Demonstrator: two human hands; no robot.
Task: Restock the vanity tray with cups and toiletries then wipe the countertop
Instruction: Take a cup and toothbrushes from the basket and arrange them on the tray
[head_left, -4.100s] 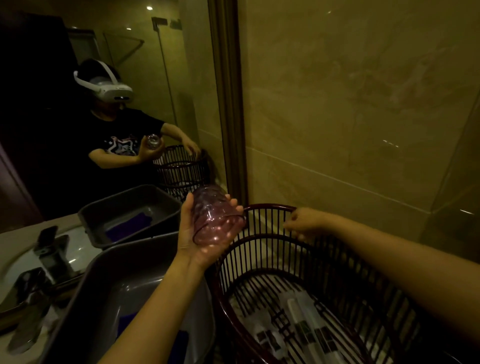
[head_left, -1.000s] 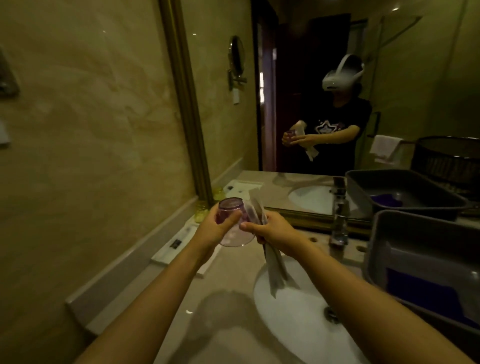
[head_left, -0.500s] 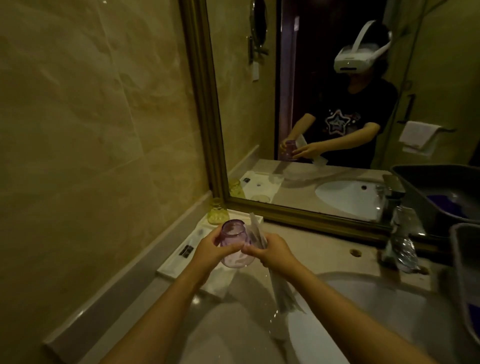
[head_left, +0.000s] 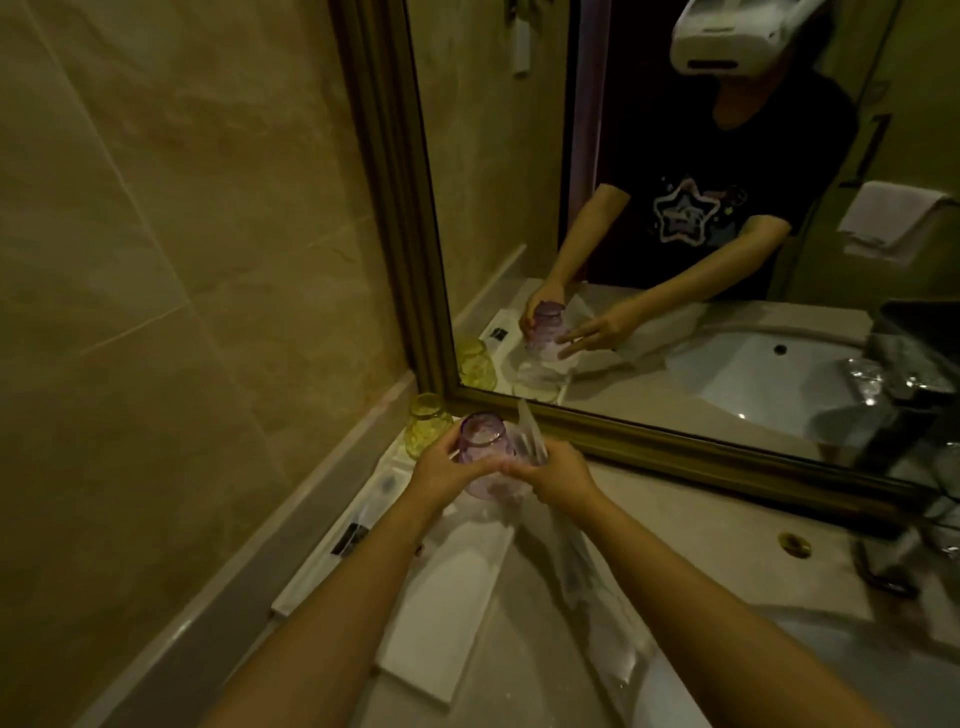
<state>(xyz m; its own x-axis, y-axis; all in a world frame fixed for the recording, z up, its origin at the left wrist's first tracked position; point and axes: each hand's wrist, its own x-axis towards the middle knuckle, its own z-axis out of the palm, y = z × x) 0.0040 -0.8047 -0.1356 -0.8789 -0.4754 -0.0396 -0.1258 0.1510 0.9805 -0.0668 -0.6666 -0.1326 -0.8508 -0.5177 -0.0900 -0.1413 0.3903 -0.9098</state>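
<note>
A gilt-framed mirror (head_left: 675, 260) fills the wall above the worktop (head_left: 675, 525), and everything else sits below or beside it. Under the mirror's lower right lies the white basin (head_left: 857, 670), cut off by the frame edge, with a dark tap (head_left: 883, 571) behind it that is too dim to make out properly. Along the wall, down from the mirror's lower left corner, runs the white vanity tray (head_left: 447, 613), a flat rectangular slab with small packets at its wall side whose labels cannot be read. A yellow glass cup (head_left: 426, 423) stands at the tray's far end, right in the corner below the mirror frame. Just beside it, over the tray, the purple glass cup (head_left: 480, 447) is held with its mouth up; whether its base touches the tray is hidden by the hands. The left hand (head_left: 441, 475) is wrapped around the cup's left side in a firm grasp. The right hand (head_left: 556, 475) meets it at the cup's right side, fingers curled around a bundle of clear plastic packets (head_left: 530, 439) that stick up above the knuckles and trail down towards the basin; their contents are blurred.
</note>
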